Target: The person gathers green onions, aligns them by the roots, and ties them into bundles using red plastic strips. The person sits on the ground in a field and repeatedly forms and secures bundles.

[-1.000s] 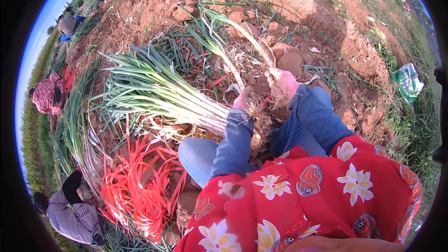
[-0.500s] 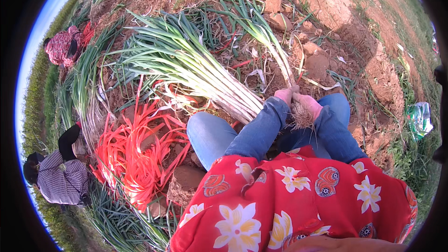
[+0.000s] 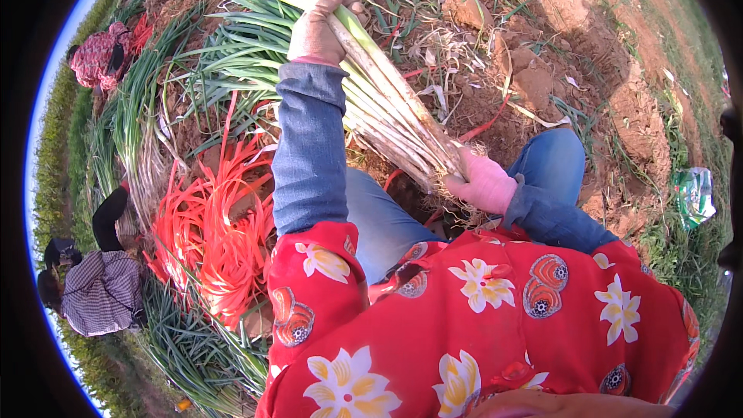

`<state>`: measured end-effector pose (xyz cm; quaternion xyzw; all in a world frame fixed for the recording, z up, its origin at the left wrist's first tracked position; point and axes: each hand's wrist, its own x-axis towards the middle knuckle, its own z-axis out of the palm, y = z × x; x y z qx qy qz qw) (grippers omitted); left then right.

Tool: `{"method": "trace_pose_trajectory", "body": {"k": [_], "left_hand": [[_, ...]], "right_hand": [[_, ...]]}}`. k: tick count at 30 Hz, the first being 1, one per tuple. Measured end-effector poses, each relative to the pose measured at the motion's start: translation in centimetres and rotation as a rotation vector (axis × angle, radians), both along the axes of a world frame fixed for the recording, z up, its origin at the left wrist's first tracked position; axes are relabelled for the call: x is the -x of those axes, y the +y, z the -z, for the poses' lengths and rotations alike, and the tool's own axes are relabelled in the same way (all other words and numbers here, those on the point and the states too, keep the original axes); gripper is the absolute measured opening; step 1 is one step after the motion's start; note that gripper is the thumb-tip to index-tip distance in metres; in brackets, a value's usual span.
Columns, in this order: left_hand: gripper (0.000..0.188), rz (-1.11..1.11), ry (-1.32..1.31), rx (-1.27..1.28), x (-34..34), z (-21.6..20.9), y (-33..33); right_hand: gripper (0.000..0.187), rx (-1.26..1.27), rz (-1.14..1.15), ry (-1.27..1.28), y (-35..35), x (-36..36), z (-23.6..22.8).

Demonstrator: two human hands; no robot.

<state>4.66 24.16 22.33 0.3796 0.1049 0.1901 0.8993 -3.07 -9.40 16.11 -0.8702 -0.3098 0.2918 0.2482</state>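
Reddish soil (image 3: 638, 124) lies behind long scallions (image 3: 389, 110), green-leaved, pale-stalked, shaggy-rooted.

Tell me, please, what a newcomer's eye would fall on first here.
Probably the red flowered garment across the lower middle, then the bright tangle of red strips to its left. Next would come the bundle of long onions at upper centre, the left hand gripping it near the leaves and the right hand at its root end.
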Motion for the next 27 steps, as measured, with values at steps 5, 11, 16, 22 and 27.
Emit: {"method": "trace_pose_trajectory", "body": {"k": [5,11,16,22,27], "left_hand": [[0.034,-0.275,0.25,-0.305,4.9,4.4,6.9],[0.049,-0.402,0.665,-0.445,8.2,15.9,11.0],[0.064,-0.29,1.14,-1.159,7.3,18.0,10.1],[0.063,-0.492,1.177,-1.096,7.3,16.1,6.2],[0.065,-0.715,1.287,-1.002,6.1,15.1,3.0]], "right_hand": [[0.051,0.079,-0.147,-0.349,5.1,0.2,2.8],[0.074,0.091,-0.295,-0.327,7.9,1.3,7.2],[0.075,0.141,-0.397,-0.454,7.5,1.2,9.8],[0.074,0.143,-0.476,-0.462,7.2,0.6,9.1],[0.076,0.031,-0.418,-0.508,6.8,0.6,9.9]]}}
